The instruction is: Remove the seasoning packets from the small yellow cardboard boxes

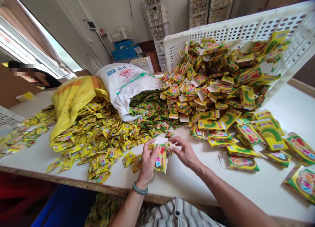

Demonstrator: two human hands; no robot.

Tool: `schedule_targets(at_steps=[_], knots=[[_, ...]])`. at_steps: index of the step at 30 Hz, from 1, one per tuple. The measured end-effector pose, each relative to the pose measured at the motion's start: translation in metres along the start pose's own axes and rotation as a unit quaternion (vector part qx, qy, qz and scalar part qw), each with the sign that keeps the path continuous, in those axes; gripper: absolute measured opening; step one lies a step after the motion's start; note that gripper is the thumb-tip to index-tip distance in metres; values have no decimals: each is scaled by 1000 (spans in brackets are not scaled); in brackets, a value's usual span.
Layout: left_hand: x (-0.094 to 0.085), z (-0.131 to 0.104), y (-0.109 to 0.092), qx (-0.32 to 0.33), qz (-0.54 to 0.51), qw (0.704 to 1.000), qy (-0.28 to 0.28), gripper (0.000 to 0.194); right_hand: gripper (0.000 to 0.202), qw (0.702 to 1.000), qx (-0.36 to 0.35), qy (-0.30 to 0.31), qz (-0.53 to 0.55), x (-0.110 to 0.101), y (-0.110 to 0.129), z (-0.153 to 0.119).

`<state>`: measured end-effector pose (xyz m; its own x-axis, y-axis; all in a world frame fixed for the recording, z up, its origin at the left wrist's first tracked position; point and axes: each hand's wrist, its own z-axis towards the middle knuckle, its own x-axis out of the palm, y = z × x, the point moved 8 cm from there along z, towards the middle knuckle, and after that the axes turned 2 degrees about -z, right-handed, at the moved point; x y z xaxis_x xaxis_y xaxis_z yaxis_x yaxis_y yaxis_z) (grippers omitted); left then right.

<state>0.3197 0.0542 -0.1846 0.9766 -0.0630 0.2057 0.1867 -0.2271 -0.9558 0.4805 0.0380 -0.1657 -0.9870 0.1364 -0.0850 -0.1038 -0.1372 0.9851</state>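
Left hand (147,161) clenched on small carton (160,158), flap up; right hand (185,151) released, fingertips at its top. Advise: hold carton square (sachets (98,138) near on bench (187,181)).

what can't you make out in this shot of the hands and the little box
Head view only:
- Small box: its left side is hidden under the left hand; print too small to read.
- Right hand: fingertips at the flap, grip unclear.
- Crate: cut off by the right edge.
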Motion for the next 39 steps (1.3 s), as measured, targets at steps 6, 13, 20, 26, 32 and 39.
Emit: schedule_targets(at_steps=[6,13,20,26,32,39], knots=[[2,-5,4,-51,6,998,36,37,36,977,112,120,138,39,-22,-13],[-5,-5,14,-28,-13,997,67,52,55,972,121,78,185,24,-23,-6],[-21,3,16,-15,-22,1000,-7,41,23,992,-24,111,-52,24,-4,-10],[-21,1,12,-19,-41,998,-43,43,34,995,11,96,-12,28,-5,-12],[-15,-4,12,-34,-21,999,-33,50,41,963,157,65,207,31,-27,-8],[-6,-7,9,-31,1,1000,2,51,37,947,217,50,230,17,-35,-3]])
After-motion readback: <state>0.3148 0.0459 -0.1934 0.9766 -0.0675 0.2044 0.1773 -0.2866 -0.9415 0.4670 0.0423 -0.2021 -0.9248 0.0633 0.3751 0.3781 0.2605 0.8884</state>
